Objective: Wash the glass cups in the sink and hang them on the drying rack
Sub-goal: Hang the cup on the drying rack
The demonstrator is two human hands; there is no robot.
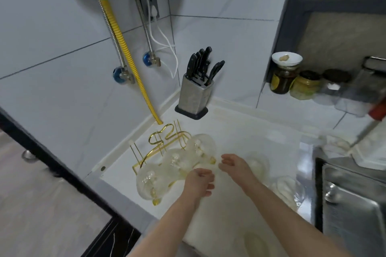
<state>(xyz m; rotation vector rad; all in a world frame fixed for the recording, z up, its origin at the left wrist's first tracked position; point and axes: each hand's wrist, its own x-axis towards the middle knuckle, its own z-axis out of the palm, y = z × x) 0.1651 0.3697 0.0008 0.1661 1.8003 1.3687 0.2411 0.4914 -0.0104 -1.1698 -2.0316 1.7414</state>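
- Three glass cups (175, 165) hang mouth-down on the gold drying rack (160, 142) in the counter's corner; I judge most of the job done.
- More glassware (289, 189), blurred, waits on the counter beside the sink (355, 204).
- My left hand (199, 181) and right hand (234, 164) hover by the rack, fingers loosely curled, holding nothing.
- A knife block (193, 96) stands behind.

rack (163, 144) left on counter (240, 131) | knife block (193, 96) behind | sink (355, 204) right
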